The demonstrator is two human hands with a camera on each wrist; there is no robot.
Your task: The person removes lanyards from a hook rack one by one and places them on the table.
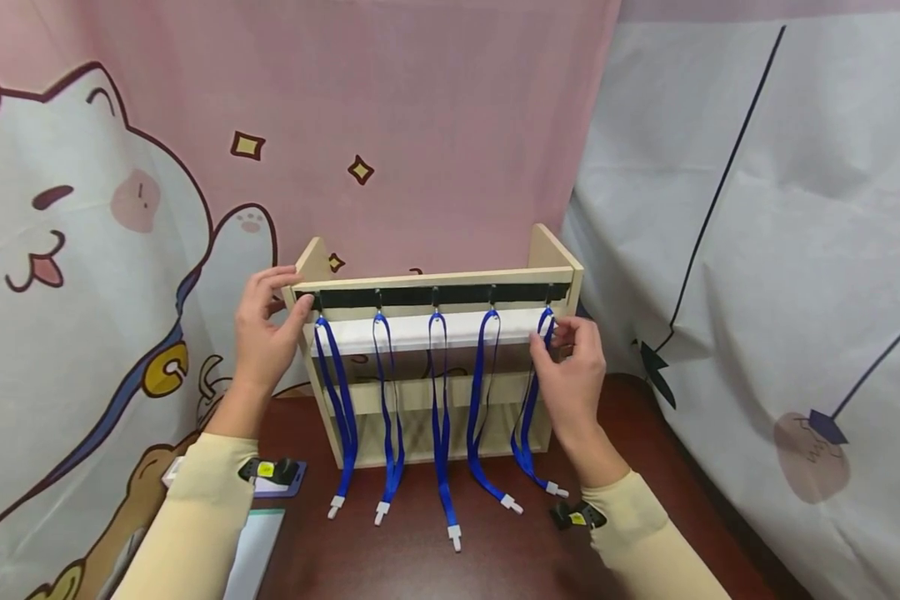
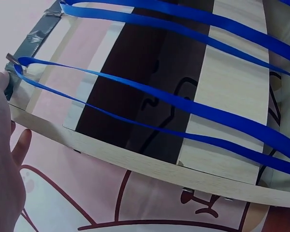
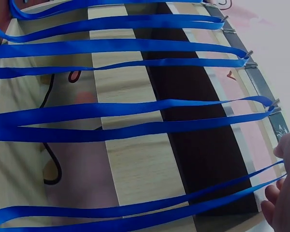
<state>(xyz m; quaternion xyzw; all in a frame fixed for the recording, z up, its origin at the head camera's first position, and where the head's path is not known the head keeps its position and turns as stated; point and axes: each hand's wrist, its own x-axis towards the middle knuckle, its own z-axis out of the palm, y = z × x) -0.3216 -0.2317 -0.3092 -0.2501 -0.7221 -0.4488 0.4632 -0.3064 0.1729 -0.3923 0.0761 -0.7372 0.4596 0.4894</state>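
Note:
A light wooden rack stands on the table with a dark tape strip along its front. Several blue lanyards hang from small metal hooks on that strip, their white clips lying on the tabletop. My left hand grips the rack's upper left corner, thumb on the front of the tape, other fingers at the side panel. At the far right, the curled fingers and thumb of my right hand are around the top of the rightmost lanyard; its hook is hidden in the right wrist view.
Left of the rack, a blue-edged card and a pale flat board lie on the dark red table, partly behind my left sleeve. A pink printed curtain hangs behind, and a whitish one on the right.

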